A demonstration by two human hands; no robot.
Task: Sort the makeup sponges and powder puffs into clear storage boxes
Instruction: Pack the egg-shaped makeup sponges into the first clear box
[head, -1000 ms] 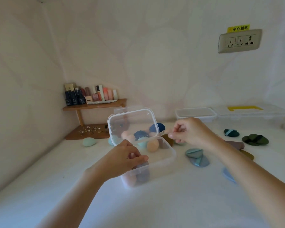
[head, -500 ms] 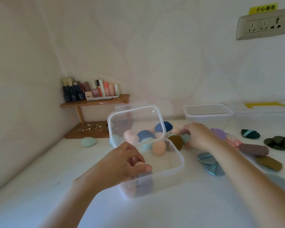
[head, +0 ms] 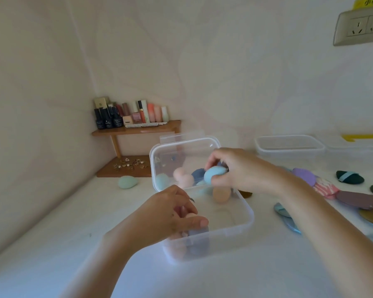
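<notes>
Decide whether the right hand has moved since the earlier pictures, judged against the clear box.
Yes. The right hand, earlier right of the clear box, has come left over it, before its raised lid, gripping a light blue sponge.

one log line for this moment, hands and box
left hand: grips clear box rim | right hand: holds light blue sponge above it | lid: open

right hand (head: 235, 168) gripping blue sponge (head: 214, 174), clear box (head: 235, 231)

Pale walls (head: 202, 61), corner wooden shelf (head: 136, 129) (cosmetics on top), socket (head: 362, 26)
</notes>
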